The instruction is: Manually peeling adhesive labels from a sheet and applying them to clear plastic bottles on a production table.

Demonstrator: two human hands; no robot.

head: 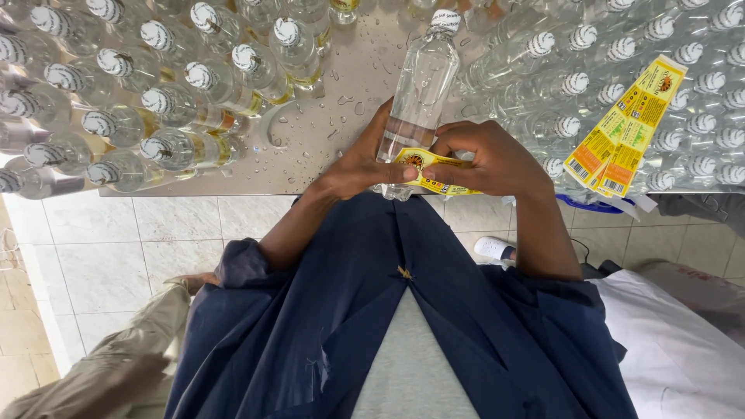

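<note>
Both hands together, chest height.
Your left hand cups palm-up; your right hand curls, fingertips pinching; forearms bare.

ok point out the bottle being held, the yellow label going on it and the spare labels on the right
clear bottle [419, 85], head view, on its upper body
yellow label [423, 161], head view, on its printed face between the hands
spare label strip [627, 128], head view, on its middle, lying over the bottles

Clear bottle with a white cap; yellow label with orange and black print; navy jacket; grey wet bench.
</note>
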